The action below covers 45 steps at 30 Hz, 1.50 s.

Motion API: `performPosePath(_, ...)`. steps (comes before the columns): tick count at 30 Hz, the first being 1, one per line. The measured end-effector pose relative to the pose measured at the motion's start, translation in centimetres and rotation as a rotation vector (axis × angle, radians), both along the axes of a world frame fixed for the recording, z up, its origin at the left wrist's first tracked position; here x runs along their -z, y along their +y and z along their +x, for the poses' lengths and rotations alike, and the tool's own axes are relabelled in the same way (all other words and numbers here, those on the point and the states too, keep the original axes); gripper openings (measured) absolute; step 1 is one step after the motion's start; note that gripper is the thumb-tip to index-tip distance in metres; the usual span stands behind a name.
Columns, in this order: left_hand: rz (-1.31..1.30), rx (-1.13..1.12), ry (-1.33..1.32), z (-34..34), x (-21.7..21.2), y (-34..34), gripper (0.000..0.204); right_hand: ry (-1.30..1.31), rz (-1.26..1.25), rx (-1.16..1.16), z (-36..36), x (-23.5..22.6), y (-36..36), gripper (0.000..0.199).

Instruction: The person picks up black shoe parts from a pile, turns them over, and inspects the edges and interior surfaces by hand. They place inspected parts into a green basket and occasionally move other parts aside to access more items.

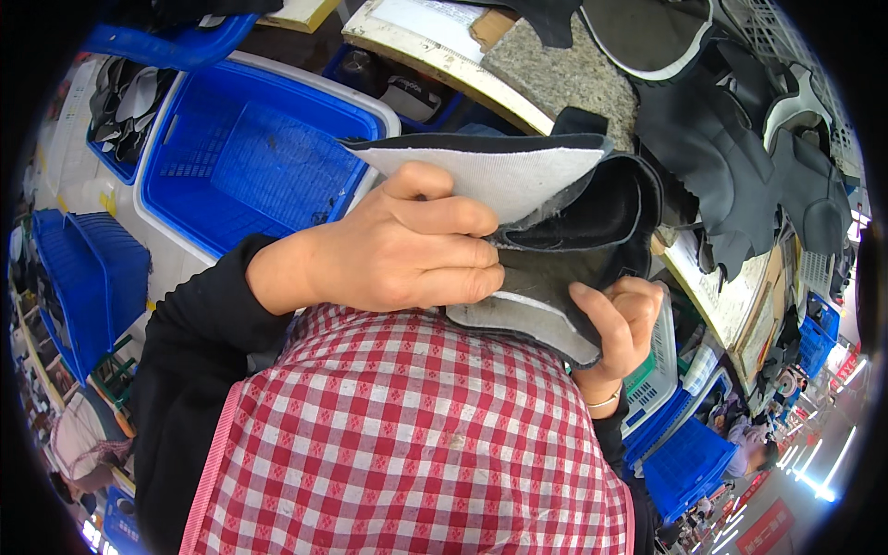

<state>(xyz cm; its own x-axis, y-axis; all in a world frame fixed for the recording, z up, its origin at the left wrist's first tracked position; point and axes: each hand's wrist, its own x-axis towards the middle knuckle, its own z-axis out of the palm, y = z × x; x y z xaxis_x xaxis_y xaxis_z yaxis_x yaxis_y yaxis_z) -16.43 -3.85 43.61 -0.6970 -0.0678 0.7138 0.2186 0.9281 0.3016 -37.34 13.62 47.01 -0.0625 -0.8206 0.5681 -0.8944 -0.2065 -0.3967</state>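
Note:
Close in front of my checked apron, both hands grip a dark shoe upper [546, 268] with pale grey-white lining showing. My left hand [398, 245] is closed on its left side, fingers curled at the edge of a wide white-lined flap [481, 171]. The lower right edge is pinched in my right hand [620, 324], thumb on the dark inner face. Between the hands the piece curves into a black hollow. Parts of the fingertips are hidden behind the material.
A large blue crate with a white rim [388, 116] stands to the left. Ahead and right is a worktable [555, 79] with dark cut pieces [694, 139] heaped on it. More blue crates [684, 462] are at the lower right, and stacked blue crates [92, 277] at the far left.

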Motion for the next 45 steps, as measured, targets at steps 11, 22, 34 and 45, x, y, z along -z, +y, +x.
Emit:
performPosePath(11,0.128,0.286,-0.485,-3.2,-0.2,-0.3,0.025,-0.303,0.140,0.346,-0.7,5.9,3.2,0.029)
performPosePath(22,0.282,0.268,-0.351,-9.7,2.5,1.8,0.049,0.198,0.516,0.007,-3.3,-0.4,0.3,0.037)
performPosePath(34,0.205,-0.170,-0.467,-11.8,-3.2,-0.6,0.029,0.290,0.403,0.113,-2.3,1.4,-1.8,0.012)
performPosePath(45,0.353,-0.045,-0.505,-8.8,-1.5,1.2,0.041,-0.785,0.500,0.113,-9.1,-1.8,-2.1,0.040)
